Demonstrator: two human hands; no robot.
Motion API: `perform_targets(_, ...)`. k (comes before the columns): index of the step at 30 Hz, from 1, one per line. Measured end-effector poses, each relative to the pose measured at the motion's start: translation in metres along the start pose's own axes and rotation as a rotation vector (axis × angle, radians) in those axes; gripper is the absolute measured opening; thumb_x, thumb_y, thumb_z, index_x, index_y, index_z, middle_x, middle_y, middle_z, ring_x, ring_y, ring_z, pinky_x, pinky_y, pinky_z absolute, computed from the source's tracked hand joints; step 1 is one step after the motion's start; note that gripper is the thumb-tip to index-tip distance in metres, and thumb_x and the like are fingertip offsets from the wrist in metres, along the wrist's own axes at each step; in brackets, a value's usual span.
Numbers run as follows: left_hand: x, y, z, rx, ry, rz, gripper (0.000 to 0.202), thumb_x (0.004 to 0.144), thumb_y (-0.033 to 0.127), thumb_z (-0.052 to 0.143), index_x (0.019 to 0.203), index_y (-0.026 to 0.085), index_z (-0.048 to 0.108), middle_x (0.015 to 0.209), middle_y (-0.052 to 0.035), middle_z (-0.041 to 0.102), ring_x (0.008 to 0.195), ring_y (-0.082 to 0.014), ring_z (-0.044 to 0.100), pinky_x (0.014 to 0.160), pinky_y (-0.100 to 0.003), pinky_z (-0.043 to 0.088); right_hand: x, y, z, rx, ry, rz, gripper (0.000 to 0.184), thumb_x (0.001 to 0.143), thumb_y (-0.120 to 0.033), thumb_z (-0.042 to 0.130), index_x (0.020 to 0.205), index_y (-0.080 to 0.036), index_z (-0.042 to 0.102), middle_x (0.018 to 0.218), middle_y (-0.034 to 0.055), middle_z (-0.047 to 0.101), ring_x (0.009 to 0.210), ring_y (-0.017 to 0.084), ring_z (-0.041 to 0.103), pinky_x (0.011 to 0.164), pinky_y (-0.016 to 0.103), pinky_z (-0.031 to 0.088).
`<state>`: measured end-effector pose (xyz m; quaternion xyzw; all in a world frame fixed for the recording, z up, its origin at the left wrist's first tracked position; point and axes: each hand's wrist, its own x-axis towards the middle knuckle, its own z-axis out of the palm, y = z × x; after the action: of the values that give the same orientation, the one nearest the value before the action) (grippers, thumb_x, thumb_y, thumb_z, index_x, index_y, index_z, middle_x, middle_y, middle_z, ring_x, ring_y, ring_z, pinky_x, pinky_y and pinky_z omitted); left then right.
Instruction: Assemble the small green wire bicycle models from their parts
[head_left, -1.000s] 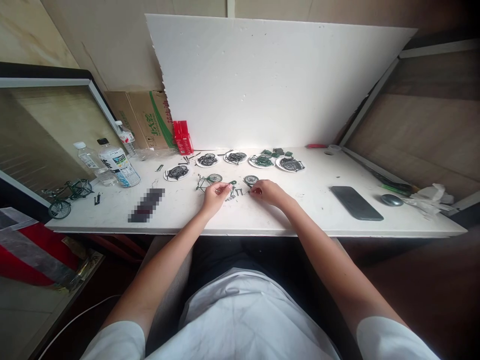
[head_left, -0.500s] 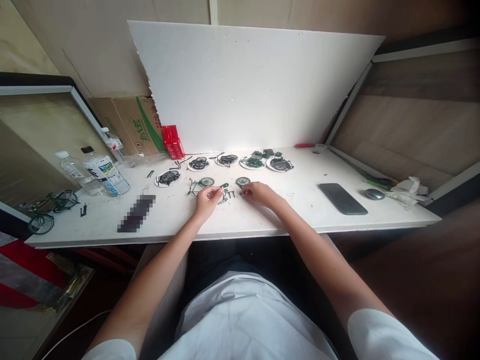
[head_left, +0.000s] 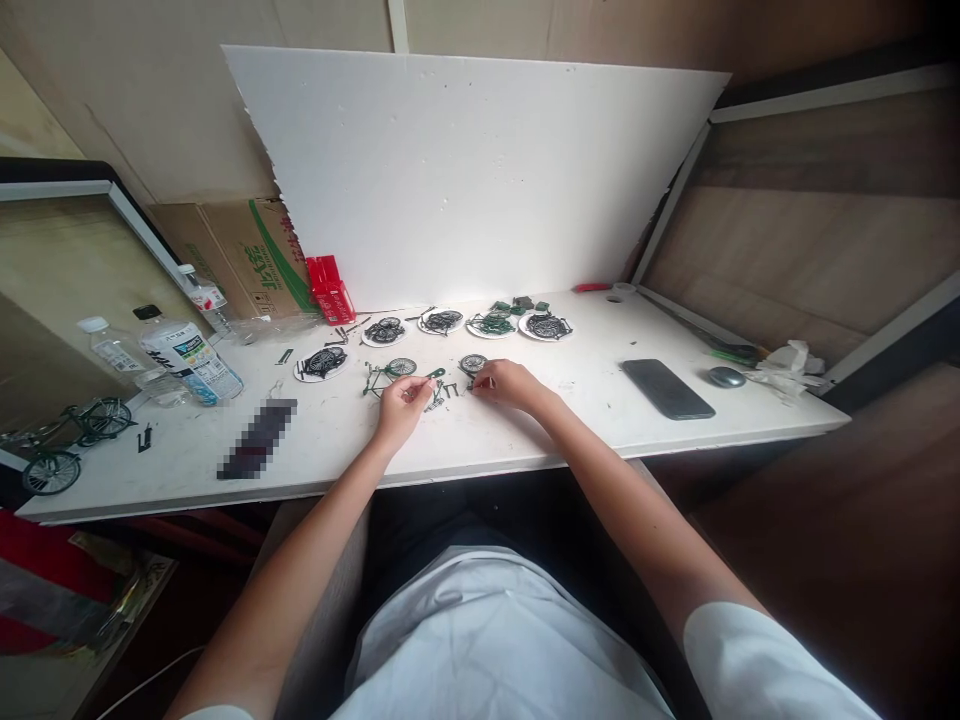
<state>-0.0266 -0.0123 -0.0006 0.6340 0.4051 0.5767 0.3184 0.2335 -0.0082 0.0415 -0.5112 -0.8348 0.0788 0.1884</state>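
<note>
My left hand (head_left: 400,408) is closed in a pinch on a small, long green part (head_left: 435,374), perhaps a model bicycle's chain guard. Behind that hand lies a green miniature bicycle frame (head_left: 373,377) with a spoked wheel (head_left: 401,367) beside it. My right hand (head_left: 504,384) rests low over the table, thumb and fingers pressed together; whatever is between them is hidden. Just beyond its fingertips is another small spoked wheel (head_left: 472,364). Several thin green pieces (head_left: 450,390) lie between the two hands.
White plates of small black and green parts (head_left: 321,364) line the back. Bottles (head_left: 199,365) and an assembled miniature bicycle (head_left: 75,440) stand left. A black phone (head_left: 667,389), a mouse (head_left: 726,377) and crumpled tissue (head_left: 791,368) lie right. A white board (head_left: 480,180) leans behind.
The whole view has shifted, so most things on the table appear farther left. Both hands stay at about the same spots over the table, and the left keeps its pinch on the green part.
</note>
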Motion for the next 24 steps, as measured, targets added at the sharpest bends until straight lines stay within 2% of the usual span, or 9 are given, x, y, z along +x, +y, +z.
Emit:
perform_targets(12,-0.0006,0.0033,-0.0012,0.048,-0.013,-0.005,0.036,0.086,0.053,0.082,0.092,0.017,0.083,0.096,-0.0103,0.080,0.084,-0.0215,0.070,0.073,-0.031,0.052,0.0017,0.0041,0.0055,0.074,0.038,-0.032,0.011,0.094,-0.019,0.077,0.100,-0.022,0.086,0.104,0.0072,0.083,0.089,0.021,0.072,0.075,0.027,0.048)
perform_targets(18,-0.0011,0.0018,-0.0029,0.077,-0.001,-0.017,0.039,0.083,0.055,0.084,0.092,0.016,0.082,0.094,-0.0097,0.080,0.084,-0.0219,0.071,0.077,-0.031,0.055,0.0008,-0.0028,0.0010,0.048,0.000,-0.024,0.013,0.096,-0.020,0.075,0.103,-0.020,0.086,0.107,0.0078,0.083,0.089,0.020,0.072,0.074,0.026,0.046)
perform_targets(24,0.0005,-0.0042,-0.0068,0.089,-0.023,-0.066,0.047,0.080,0.058,0.085,0.101,0.016,0.082,0.103,-0.0110,0.081,0.092,-0.0251,0.074,0.080,-0.032,0.058,0.0035,-0.0039,0.0018,0.049,-0.028,0.014,0.013,0.095,-0.020,0.074,0.103,-0.019,0.084,0.107,0.0054,0.083,0.091,0.019,0.072,0.071,0.024,0.044)
